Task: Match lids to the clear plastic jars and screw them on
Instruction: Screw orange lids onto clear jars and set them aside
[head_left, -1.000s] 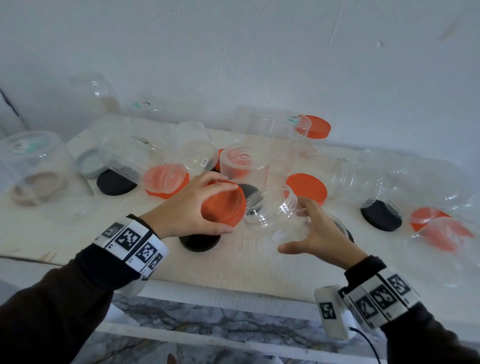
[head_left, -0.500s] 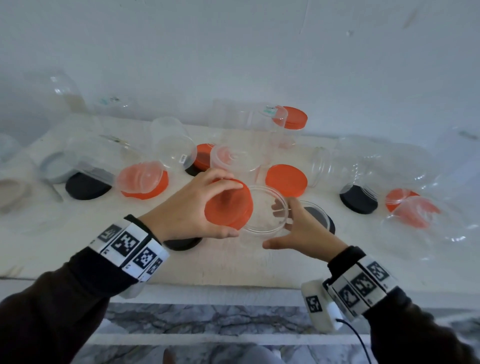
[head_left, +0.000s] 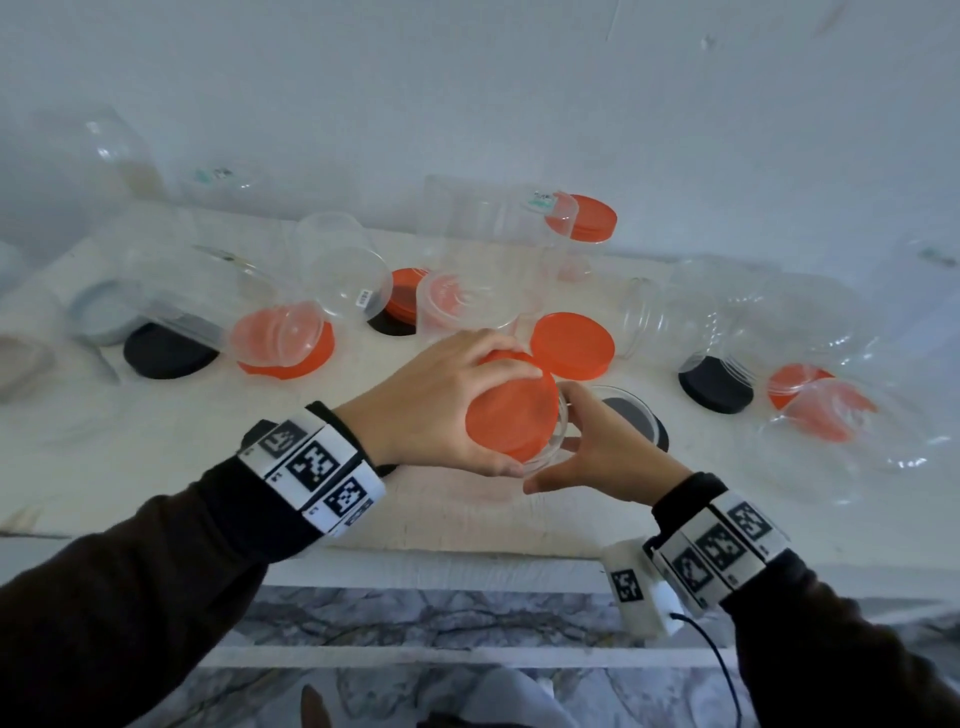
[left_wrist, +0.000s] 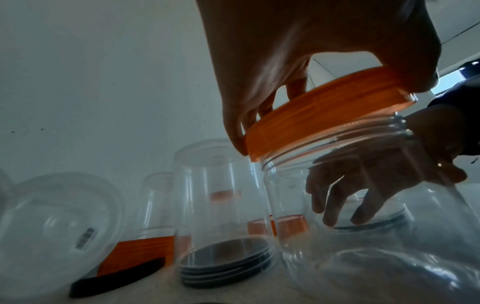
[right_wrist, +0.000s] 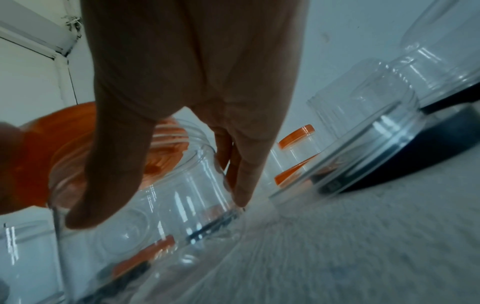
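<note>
My left hand (head_left: 441, 410) grips an orange lid (head_left: 511, 415) by its rim, thumb near me and fingers over the far edge. The lid (left_wrist: 330, 111) sits tilted over the threaded mouth of a clear plastic jar (left_wrist: 363, 195), one edge touching the rim. My right hand (head_left: 602, 447) holds that clear jar (head_left: 558, 441) from the right, thumb towards me and fingers round its far side. In the right wrist view the jar (right_wrist: 168, 195) stands on the white table with the orange lid (right_wrist: 78, 148) above its mouth.
Several clear jars stand or lie about the white table (head_left: 156, 441). A loose orange lid (head_left: 571, 343) lies just behind my hands. Black lids (head_left: 166, 353) (head_left: 714, 384) lie left and right, another black lid (head_left: 639, 415) right of the jar. The table's front edge (head_left: 467, 545) is near.
My left hand has carried the orange lid to the right onto the jar's mouth. The right hand has kept hold of the jar, which now stands more upright.
</note>
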